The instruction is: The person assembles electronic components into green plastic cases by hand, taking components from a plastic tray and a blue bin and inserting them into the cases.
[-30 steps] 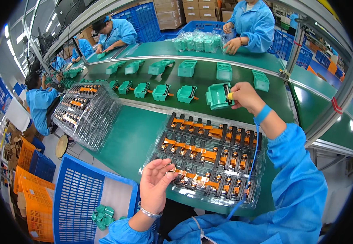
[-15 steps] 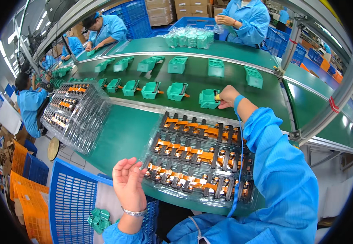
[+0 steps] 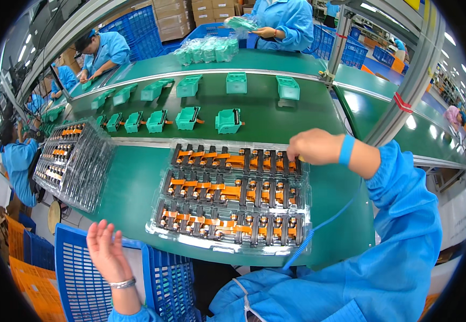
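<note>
My right hand (image 3: 314, 147), a blue band around its wrist, is at the right end of the top row in a clear plastic tray (image 3: 155, 228). Its fingers are pinched against the last black part (image 3: 292, 162) there; whether they grip it is hidden. The tray holds three rows of black parts with orange flex ribbons (image 3: 225, 192). Over a blue basket (image 3: 82, 273) at lower left, my left hand (image 3: 107, 255) hangs open, palm up and holding nothing. Beyond the tray, the nearest green housing (image 3: 227, 121) sits on the belt with a black part along its right side.
Two rows of green housings (image 3: 189, 86) stand on the dark green belt (image 3: 276, 118). Stacked filled trays (image 3: 74, 161) stand at left. A coiled blue cord (image 3: 302, 244) crosses the table at right. A metal post (image 3: 404, 99) rises at right. Co-workers are across the belt and at left.
My right hand has left the green housing on the belt and come back to the tray's top right end. My left hand moved left and down, away from the tray. The view shifted right.
</note>
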Tool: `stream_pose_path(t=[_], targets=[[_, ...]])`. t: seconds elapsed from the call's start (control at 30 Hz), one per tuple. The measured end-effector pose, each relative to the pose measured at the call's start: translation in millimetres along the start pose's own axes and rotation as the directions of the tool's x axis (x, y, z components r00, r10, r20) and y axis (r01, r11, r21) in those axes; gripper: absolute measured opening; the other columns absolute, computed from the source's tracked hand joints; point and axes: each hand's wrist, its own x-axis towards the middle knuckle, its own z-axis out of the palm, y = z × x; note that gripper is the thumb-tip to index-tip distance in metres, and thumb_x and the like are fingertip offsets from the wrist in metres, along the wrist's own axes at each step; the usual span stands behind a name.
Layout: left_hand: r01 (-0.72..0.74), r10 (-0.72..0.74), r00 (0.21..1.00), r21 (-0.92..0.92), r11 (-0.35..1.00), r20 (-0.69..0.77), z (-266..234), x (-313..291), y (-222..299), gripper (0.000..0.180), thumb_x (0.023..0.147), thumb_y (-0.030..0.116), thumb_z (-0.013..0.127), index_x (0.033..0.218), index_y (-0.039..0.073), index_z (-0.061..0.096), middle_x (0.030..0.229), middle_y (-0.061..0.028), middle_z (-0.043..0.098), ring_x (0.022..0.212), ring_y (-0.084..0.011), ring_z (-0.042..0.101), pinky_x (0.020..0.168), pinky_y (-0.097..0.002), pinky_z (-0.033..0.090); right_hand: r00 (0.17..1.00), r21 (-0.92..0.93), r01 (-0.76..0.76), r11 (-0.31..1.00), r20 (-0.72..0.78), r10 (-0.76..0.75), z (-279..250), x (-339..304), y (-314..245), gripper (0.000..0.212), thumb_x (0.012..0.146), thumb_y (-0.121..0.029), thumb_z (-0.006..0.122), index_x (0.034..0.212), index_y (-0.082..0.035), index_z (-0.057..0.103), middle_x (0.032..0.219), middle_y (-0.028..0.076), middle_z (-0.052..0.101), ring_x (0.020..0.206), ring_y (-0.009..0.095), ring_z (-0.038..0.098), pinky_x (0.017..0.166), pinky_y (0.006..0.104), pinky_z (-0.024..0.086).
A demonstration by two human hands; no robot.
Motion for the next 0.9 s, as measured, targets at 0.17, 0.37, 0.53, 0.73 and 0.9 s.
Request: stream_pose_path(t=[0.17,0.37,0.53,0.73,0.9], targets=[[-0.010,0.074,0.963,0.242,0.970,-0.258,-119.8,-2.7,29.5,0.040,0.083,0.005,0.056,0.120,0.003,0.042,0.114,-0.0093,0.051,0.097,-0.0177,0.053,0.078,-0.0304,0.046,0.954,-0.090,0.199,0.976,-0.209,-0.214,33.8,-11.1,6.7,0.026,0.067,0.002,0.056,0.090,-0.009,0.063,0.097,0.007,0.055,0.097,0.027,0.051,0.077,0.0357,0.048],[0.282,0.039,0.865,0.549,0.786,-0.501,-308.5,-37.3,3.8,0.034,0.079,0.005,0.057,0.112,0.003,0.048,0.100,-0.0107,0.057,0.082,-0.0178,0.059,0.064,-0.0301,0.052,0.971,-0.170,0.200,0.965,-0.096,-0.218,12.3,-6.3,-10.2,0.028,0.059,0.006,0.055,0.084,-0.009,0.057,0.092,0.011,0.051,0.090,0.031,0.048,0.074,0.0373,0.045],[0.848,-0.393,0.523,0.415,0.330,-0.756,-420.8,-116.4,-18.7,0.035,0.077,0.012,0.063,0.109,0.007,0.050,0.093,-0.0075,0.056,0.077,-0.0188,0.058,0.063,-0.0326,0.052,0.972,-0.164,0.219,0.962,-0.045,-0.229,15.6,8.9,-4.7,0.029,0.054,0.008,0.059,0.076,-0.009,0.051,0.086,0.012,0.048,0.084,0.032,0.047,0.067,0.0382,0.041],[0.699,-0.429,0.696,0.681,0.221,-0.575,-456.4,-151.1,-63.9,0.049,0.070,0.018,0.071,0.113,0.006,0.052,0.093,-0.0099,0.062,0.080,-0.0197,0.061,0.067,-0.0324,0.051,0.958,0.078,0.280,0.957,-0.092,-0.273,18.5,11.5,17.9,0.031,0.051,0.013,0.064,0.074,-0.003,0.051,0.084,0.010,0.053,0.076,0.026,0.052,0.063,0.0315,0.046],[0.431,-0.517,0.803,0.888,0.158,-0.298,-395.6,-140.3,-116.4,0.065,0.064,0.028,0.076,0.119,0.006,0.050,0.108,-0.0157,0.058,0.097,-0.0276,0.057,0.084,-0.0370,0.046,0.937,0.591,-0.197,0.783,-0.122,0.328,24.4,-12.9,35.9,0.018,0.072,-0.001,0.060,0.088,-0.003,0.051,0.078,0.002,0.051,0.068,0.011,0.051,0.056,0.0227,0.045]])
